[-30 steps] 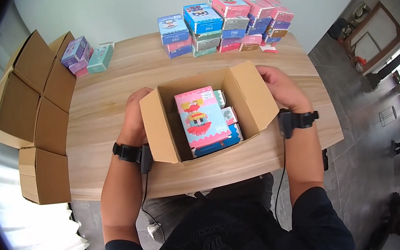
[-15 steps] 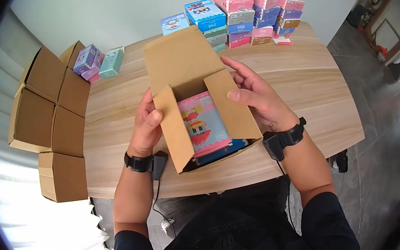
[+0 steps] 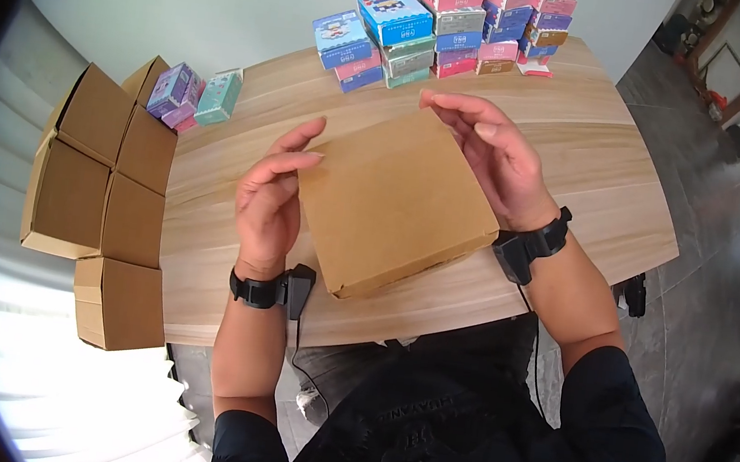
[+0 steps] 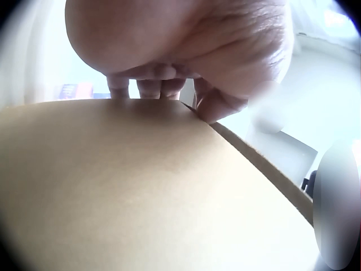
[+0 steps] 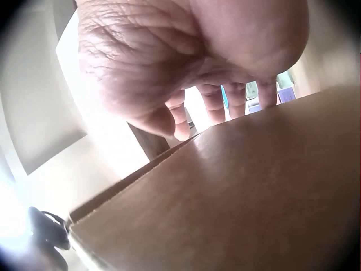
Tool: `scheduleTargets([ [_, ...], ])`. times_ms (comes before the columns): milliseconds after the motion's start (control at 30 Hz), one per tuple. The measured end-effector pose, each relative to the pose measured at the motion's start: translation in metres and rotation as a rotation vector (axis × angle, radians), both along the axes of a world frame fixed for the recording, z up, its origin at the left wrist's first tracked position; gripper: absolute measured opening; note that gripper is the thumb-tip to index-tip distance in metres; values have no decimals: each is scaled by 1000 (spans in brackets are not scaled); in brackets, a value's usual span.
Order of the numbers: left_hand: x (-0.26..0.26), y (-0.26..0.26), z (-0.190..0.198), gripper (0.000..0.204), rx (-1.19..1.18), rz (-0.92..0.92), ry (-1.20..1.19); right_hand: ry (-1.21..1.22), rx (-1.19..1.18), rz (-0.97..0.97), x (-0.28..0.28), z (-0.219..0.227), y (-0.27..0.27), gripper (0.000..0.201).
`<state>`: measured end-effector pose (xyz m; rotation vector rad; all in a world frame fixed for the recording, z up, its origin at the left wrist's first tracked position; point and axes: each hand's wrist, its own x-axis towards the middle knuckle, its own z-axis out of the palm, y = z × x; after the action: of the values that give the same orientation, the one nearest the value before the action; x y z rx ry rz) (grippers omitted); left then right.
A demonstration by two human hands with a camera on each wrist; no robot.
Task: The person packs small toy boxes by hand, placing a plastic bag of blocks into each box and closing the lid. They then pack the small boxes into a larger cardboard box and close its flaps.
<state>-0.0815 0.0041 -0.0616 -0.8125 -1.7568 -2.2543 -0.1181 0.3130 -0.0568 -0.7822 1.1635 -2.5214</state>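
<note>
A brown cardboard box stands on the table in front of the person, its top flap lying over the opening, so what is inside is hidden. At its left side is the left hand, fingers loosely bent near the upper left corner. The right hand is at the upper right side, fingers extended past the corner. In the left wrist view the left hand is beside the top edge of the box wall. The right wrist view shows the right hand by the opposite wall; contact is unclear.
Small colourful boxes are stacked along the back of the wooden table. A few more small boxes stand at the back left. Several larger cardboard boxes line the left edge. A black cable hangs from the left wrist.
The large flap has come down over the box, covering the colourful boxes and the side flaps. Both hands have moved from the side flaps to near the top corners.
</note>
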Motion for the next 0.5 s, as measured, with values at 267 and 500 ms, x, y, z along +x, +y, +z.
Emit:
scheduleTargets([
  [267,66,14,73,75,-840,135,342,753,627,-105,18,23,29,96],
  [500,73,26,47,53,-841,227,413,819,733,-133,25,28,32,77],
])
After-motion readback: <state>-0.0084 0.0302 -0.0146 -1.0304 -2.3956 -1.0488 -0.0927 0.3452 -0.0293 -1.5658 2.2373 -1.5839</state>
